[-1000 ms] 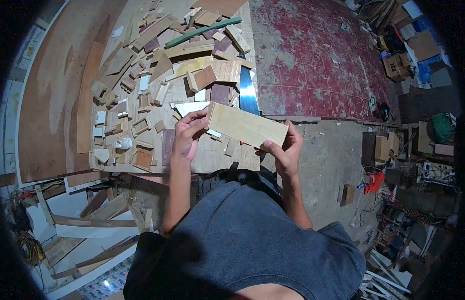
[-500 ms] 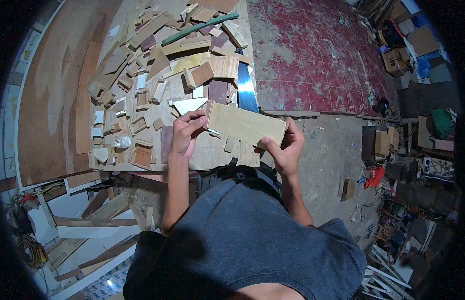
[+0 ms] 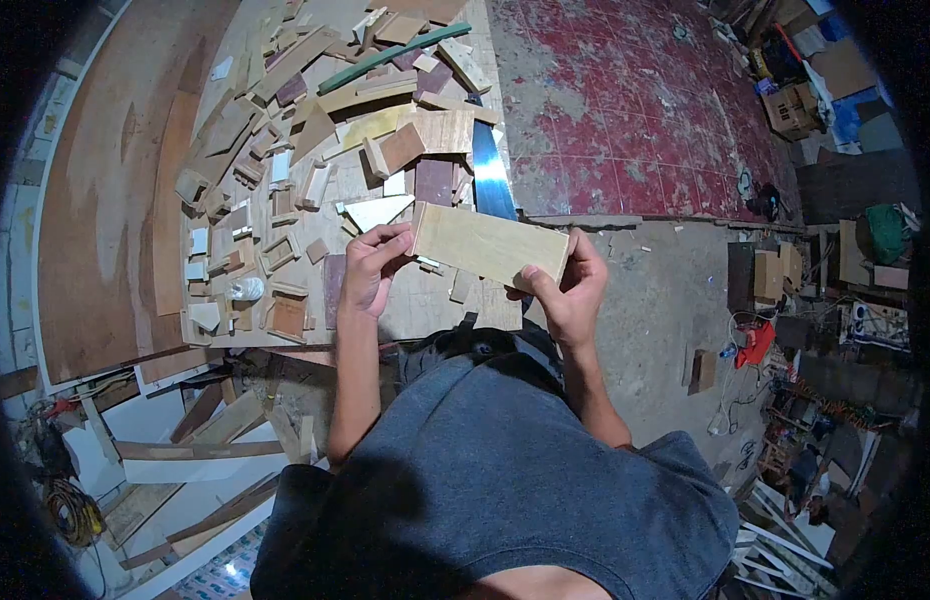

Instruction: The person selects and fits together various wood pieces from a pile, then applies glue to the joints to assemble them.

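Observation:
Between my two hands is a pale rectangular wooden board [image 3: 490, 243], held up in front of me over the worktable's near edge. My left hand [image 3: 370, 268] pinches its left end, where a thin strip runs along the edge. On the right end, my right hand [image 3: 570, 290] grips with the thumb on the upper face and the fingers behind. Just behind the board lie a white pointed offcut [image 3: 378, 212] and a handsaw [image 3: 493, 180] with a shiny blade. The board's underside is hidden.
Wood offcuts and small box-like pieces cover the worktable [image 3: 405, 315], with a green strip [image 3: 395, 58] among them. A clear plastic bottle or cup [image 3: 247, 289] stands at left. Scrap boards [image 3: 200, 450] lie lower left; a red cloth [image 3: 754, 344] and cables lie right.
The board and both hands stay almost where they were, with only a very slight tilt of the board. The camera view has shifted a little.

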### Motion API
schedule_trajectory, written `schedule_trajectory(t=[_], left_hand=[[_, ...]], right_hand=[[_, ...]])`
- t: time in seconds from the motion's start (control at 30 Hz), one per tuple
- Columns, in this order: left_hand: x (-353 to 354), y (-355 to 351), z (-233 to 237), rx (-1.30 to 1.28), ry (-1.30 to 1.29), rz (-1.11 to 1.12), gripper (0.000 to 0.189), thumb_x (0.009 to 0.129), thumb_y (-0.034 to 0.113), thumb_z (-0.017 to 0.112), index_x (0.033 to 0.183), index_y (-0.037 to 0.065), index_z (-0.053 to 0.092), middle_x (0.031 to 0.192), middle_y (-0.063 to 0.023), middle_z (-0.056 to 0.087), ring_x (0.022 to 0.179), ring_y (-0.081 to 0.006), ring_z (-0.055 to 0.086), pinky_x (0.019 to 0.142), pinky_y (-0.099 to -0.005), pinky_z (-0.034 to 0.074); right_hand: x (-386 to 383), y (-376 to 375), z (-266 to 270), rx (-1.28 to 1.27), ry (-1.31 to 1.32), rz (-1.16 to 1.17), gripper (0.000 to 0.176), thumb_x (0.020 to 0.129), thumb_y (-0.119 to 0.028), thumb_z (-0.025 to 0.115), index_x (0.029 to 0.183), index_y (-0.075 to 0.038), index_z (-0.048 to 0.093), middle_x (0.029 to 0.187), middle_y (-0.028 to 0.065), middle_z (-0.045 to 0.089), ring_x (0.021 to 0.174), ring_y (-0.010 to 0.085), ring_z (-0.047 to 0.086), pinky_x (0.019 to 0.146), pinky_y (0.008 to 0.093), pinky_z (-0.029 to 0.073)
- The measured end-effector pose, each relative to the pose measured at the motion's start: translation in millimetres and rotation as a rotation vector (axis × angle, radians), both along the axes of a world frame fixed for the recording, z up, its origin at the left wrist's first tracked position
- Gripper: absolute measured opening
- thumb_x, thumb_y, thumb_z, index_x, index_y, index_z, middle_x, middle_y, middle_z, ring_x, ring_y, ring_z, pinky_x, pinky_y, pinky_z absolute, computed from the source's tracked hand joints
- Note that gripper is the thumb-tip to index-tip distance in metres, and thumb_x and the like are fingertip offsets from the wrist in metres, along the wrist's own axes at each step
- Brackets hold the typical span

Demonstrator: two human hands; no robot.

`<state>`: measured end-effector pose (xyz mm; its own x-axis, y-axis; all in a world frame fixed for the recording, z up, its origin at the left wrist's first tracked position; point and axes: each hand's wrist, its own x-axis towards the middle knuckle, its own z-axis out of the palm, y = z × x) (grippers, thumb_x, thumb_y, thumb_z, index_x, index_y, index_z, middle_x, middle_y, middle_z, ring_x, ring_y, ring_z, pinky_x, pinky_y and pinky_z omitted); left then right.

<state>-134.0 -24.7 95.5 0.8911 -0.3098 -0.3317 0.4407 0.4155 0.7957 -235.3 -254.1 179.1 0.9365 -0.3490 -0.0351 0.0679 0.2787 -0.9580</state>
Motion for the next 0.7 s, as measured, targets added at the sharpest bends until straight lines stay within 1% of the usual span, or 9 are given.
schedule_trajectory(t=[0.07, 0.2, 0.47, 0.53, 0.7], left_hand=[[-0.2, 0.6, -1.7, 0.034, 0.021, 0.005, 0.020, 0.082, 0.005, 0.070, 0.101, -0.001, 0.067, 0.088, -0.0082, 0.069, 0.077, -0.0130, 0.066, 0.073, -0.0259, 0.054], [-3.2, -0.4, 2.2, 0.016, 0.044, 0.016, 0.020, 0.082, 0.005, 0.070, 0.101, -0.001, 0.068, 0.088, -0.0080, 0.069, 0.077, -0.0129, 0.066, 0.073, -0.0258, 0.054], [-6.4, 1.3, -0.7, -0.008, -0.006, 0.028, 0.019, 0.082, 0.003, 0.069, 0.101, -0.001, 0.068, 0.088, -0.0079, 0.069, 0.076, -0.0129, 0.066, 0.074, -0.0256, 0.055], [-6.4, 1.4, 1.6, -0.007, -0.004, 0.022, 0.019, 0.082, 0.002, 0.069, 0.101, -0.001, 0.068, 0.088, -0.0080, 0.069, 0.076, -0.0128, 0.066, 0.074, -0.0256, 0.055], [-7.0, -0.3, 6.0, 0.008, -0.010, 0.026, 0.018, 0.083, 0.003, 0.069, 0.100, -0.002, 0.068, 0.088, -0.0080, 0.069, 0.077, -0.0127, 0.067, 0.073, -0.0253, 0.055]], right_hand=[[-1.0, 0.6, 0.7, -0.022, 0.008, -0.007, 0.025, 0.077, -0.003, 0.068, 0.082, -0.002, 0.044, 0.082, 0.0116, 0.059, 0.068, 0.0162, 0.063, 0.055, 0.0300, 0.058], [-1.8, 1.3, 0.4, -0.035, 0.022, -0.014, 0.024, 0.077, -0.003, 0.068, 0.083, -0.002, 0.045, 0.082, 0.0121, 0.059, 0.068, 0.0163, 0.064, 0.055, 0.0301, 0.058], [-3.6, 1.1, 0.1, -0.025, 0.010, -0.017, 0.024, 0.077, -0.003, 0.067, 0.083, -0.002, 0.044, 0.081, 0.0125, 0.060, 0.068, 0.0158, 0.064, 0.057, 0.0299, 0.058], [-4.0, 0.2, 0.6, -0.065, 0.009, 0.009, 0.024, 0.077, -0.003, 0.067, 0.082, -0.002, 0.044, 0.081, 0.0118, 0.060, 0.068, 0.0156, 0.063, 0.057, 0.0297, 0.058], [-5.1, 0.3, 1.9, -0.064, 0.018, 0.013, 0.025, 0.076, -0.003, 0.068, 0.082, -0.002, 0.044, 0.080, 0.0106, 0.059, 0.068, 0.0154, 0.063, 0.056, 0.0296, 0.058]])
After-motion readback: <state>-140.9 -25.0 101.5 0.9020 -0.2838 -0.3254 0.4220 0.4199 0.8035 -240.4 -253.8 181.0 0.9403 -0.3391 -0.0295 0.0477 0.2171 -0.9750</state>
